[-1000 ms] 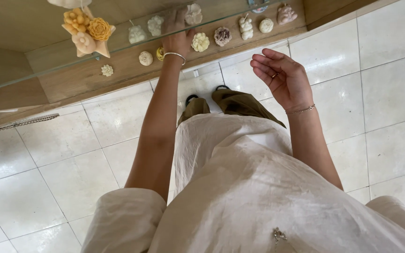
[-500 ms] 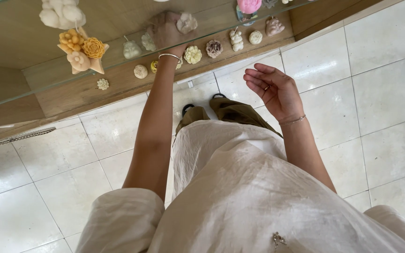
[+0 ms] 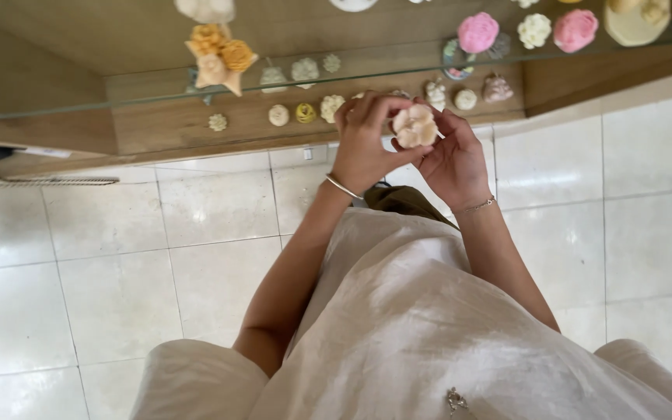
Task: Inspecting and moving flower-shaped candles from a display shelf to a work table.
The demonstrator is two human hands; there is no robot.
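Above tiles (image 3: 219,210): flower candle (image 3: 415,126) between hands (image 3: 363,148).

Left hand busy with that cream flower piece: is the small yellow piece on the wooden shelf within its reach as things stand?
Probably yes, once freed. The left hand and right hand both hold the cream flower piece. The yellow piece lies just left of the left hand on the wooden shelf, under the glass shelf, with nothing between.

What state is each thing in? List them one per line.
Cream flower-shaped candle: lifted off the shelf, held between both hands.
Left hand: fingers closed on the candle's left side.
Right hand: fingers closed on the candle's right side.
Star-shaped flower piece: resting on the glass shelf, untouched.
Two pink rose candles: sitting on the glass shelf.
Small candles: in a row on the wooden shelf.
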